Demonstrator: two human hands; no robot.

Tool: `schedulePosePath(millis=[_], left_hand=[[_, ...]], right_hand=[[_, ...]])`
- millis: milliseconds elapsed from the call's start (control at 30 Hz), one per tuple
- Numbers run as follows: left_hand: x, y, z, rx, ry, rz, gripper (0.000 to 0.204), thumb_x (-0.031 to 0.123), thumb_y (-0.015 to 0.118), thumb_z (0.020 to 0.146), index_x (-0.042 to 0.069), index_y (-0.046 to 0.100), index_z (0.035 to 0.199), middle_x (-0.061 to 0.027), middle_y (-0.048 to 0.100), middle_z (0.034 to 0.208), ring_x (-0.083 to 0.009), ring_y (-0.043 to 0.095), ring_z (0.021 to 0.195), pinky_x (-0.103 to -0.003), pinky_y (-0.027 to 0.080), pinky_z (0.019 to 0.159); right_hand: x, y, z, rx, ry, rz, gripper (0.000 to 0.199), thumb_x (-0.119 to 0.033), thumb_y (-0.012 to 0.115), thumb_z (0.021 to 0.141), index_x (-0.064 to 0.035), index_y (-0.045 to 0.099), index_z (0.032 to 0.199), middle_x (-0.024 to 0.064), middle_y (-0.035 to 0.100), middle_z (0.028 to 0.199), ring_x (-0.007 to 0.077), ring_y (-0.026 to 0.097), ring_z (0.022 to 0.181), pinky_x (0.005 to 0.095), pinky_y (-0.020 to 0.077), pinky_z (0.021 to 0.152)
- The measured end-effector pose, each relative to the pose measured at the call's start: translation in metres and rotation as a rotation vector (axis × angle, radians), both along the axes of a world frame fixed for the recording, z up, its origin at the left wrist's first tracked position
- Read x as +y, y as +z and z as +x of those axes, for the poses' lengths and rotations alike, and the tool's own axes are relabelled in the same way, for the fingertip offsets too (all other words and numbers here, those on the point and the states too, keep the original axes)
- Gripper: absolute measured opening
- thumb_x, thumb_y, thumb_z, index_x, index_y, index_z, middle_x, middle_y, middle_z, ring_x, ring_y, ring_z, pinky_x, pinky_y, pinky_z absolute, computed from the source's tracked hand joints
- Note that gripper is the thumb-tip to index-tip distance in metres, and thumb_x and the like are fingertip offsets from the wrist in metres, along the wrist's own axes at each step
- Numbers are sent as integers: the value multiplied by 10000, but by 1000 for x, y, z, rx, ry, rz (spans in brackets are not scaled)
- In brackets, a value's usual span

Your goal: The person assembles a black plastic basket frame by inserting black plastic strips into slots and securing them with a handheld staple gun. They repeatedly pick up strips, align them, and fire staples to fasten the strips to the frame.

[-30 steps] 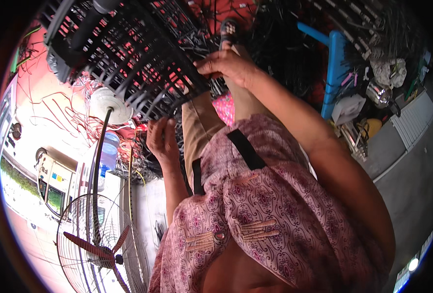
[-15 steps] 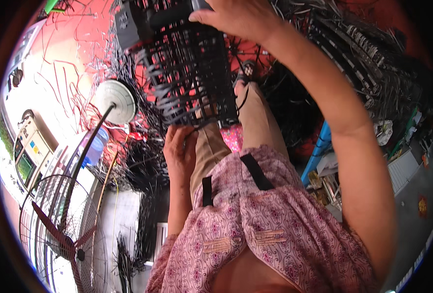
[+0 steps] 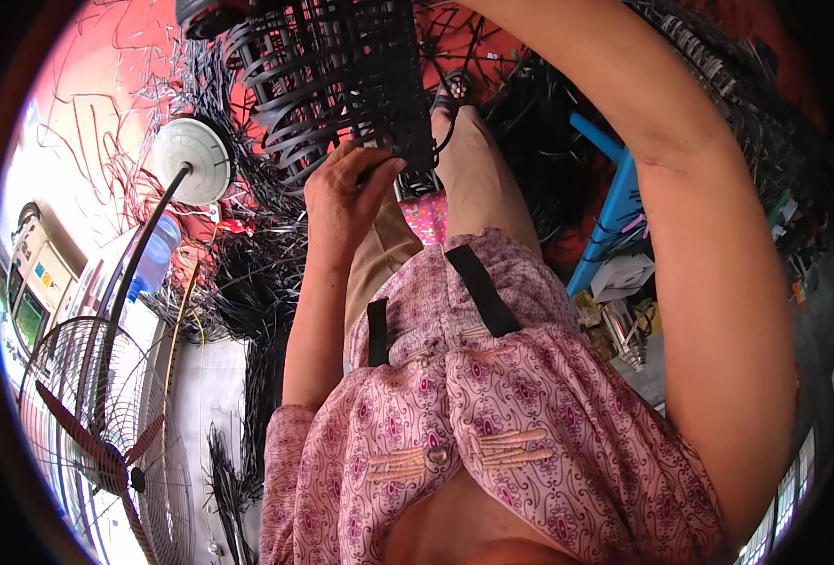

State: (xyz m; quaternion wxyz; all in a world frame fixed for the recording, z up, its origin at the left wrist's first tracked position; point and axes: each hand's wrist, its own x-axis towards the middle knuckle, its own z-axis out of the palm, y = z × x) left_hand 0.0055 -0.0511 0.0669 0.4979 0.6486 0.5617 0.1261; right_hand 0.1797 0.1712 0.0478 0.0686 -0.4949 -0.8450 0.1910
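Note:
A black open-weave piece of flat strips on a frame (image 3: pixel 328 89) stands over my knees at the top of the head view, its upper part cut off by the edge. My left hand (image 3: pixel 346 186) is at its lower edge, fingers curled and thumb pinched against them. Whatever lies in that pinch is too small or hidden to make out. Above the view's top edge my right hand is out of sight; only my right arm (image 3: pixel 624 80) shows, reaching up past the woven piece. A thin black loop (image 3: pixel 450 127) hangs off the piece's right side.
Heaps of loose black strips (image 3: pixel 266 273) lie to the left, with a round pale fan base (image 3: pixel 191 160) and a caged fan (image 3: pixel 106 452). A blue stool-like frame (image 3: pixel 610 217) stands at the right, beside more stacked black strips (image 3: pixel 709 75). The floor (image 3: pixel 106 56) is red.
My right hand has gone up out of view. My left hand has risen along the woven piece's lower edge and now pinches. The woven piece sits higher in view.

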Motion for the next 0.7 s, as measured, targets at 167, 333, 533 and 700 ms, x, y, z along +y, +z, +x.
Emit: schedulePosePath(millis=[167,333,533,700], left_hand=[[-7,-42,4,76,18,0,179,266,756,834,92,770,875,-71,679,796,-258,679,746,-355,506,663],[-10,-47,1,185,0,-2,194,310,764,827,121,778,867,-59,680,788,-262,671,731,-362,502,654],[-3,-48,11,182,-13,-4,239,345,766,825,108,777,850,-65,686,779,-256,673,724,-360,505,654],[-5,-48,12,235,-22,-36,278,409,747,825,134,781,838,-57,685,775,-264,675,765,-375,511,679]], right_hand=[[-48,50,41,321,-209,-69,420,-111,664,745,32,578,1131,221,709,887,364,705,877,449,563,797],[-151,82,117,551,-273,-266,301,-137,760,811,-43,656,1078,80,702,942,177,676,834,333,545,733],[-267,94,142,623,-923,-623,228,-68,813,779,-16,691,965,50,722,907,148,672,768,315,548,727],[-320,62,142,399,-680,-566,380,-145,766,771,-63,674,1131,122,735,1034,327,713,906,374,552,804]])
